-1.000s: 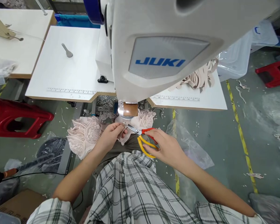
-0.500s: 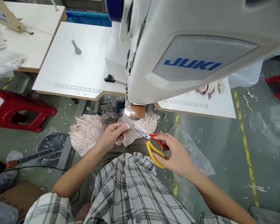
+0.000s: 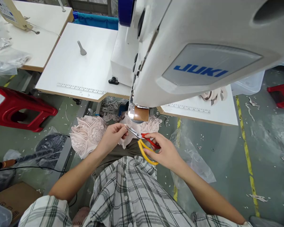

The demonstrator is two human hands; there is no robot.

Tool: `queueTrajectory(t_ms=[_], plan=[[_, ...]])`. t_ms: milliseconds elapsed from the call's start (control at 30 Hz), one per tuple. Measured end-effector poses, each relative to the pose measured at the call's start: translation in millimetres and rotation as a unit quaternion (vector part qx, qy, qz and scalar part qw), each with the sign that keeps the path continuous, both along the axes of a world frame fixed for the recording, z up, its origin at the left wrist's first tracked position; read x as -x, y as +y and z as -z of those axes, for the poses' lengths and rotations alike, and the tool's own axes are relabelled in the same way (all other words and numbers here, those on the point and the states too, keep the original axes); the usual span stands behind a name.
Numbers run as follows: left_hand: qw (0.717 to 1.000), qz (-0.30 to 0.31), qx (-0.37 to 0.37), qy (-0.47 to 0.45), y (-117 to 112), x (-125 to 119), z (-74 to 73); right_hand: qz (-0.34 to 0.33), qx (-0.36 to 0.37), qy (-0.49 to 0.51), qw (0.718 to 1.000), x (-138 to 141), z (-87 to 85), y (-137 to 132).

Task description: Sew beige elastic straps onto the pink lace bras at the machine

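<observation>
Pale pink lace fabric (image 3: 87, 134) lies bunched in front of the sewing machine (image 3: 194, 60), with more of it under the machine's head. My left hand (image 3: 114, 136) is closed, pinching a small edge of the pale fabric between thumb and fingertips. In my right hand (image 3: 164, 151) is a pair of scissors (image 3: 142, 143) with one red and one yellow handle. Their blades point left and reach the fabric edge at my left fingertips. Whether the blades have closed through the fabric is too small to tell.
White table panels (image 3: 85, 69) with printed rulers flank the machine. A red stool (image 3: 19, 108) stands at left. Pale fabric strips (image 3: 214, 95) lie on the right panel. A clear plastic bag (image 3: 191, 157) and scraps are on the floor.
My right hand has moved left with the scissors, bringing the blade tips up to my left fingertips. My left hand keeps its pinch on the fabric. The camera view has shifted slightly.
</observation>
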State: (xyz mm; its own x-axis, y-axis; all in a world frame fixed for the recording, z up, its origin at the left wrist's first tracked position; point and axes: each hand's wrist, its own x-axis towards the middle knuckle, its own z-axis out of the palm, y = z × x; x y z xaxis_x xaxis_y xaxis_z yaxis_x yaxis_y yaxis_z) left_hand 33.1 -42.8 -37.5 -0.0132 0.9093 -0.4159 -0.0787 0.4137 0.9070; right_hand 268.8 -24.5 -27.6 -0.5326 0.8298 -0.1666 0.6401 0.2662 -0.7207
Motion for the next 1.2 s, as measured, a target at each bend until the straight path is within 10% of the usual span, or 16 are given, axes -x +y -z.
queueTrajectory(t_ms=[700, 1033, 1133, 1200], plan=[[0.999, -0.043, -0.016, 0.016, -7, -9, -5.6, 0.026, 0.014, -0.026, 0.999, -33, -8.8, -8], [0.99, -0.036, 0.026, -0.135, -1, -13, -9.3, 0.133, -0.253, -0.186, 0.94, -69, -26.1, 106], [0.985, 0.058, 0.074, -0.147, 2, -12, -21.0, 0.052, -0.325, -0.101, 0.939, -39, -24.7, 79], [0.97, 0.152, 0.111, -0.153, 6, -12, -30.9, -0.122, -0.316, -0.051, 0.94, -16, -16.9, 51]])
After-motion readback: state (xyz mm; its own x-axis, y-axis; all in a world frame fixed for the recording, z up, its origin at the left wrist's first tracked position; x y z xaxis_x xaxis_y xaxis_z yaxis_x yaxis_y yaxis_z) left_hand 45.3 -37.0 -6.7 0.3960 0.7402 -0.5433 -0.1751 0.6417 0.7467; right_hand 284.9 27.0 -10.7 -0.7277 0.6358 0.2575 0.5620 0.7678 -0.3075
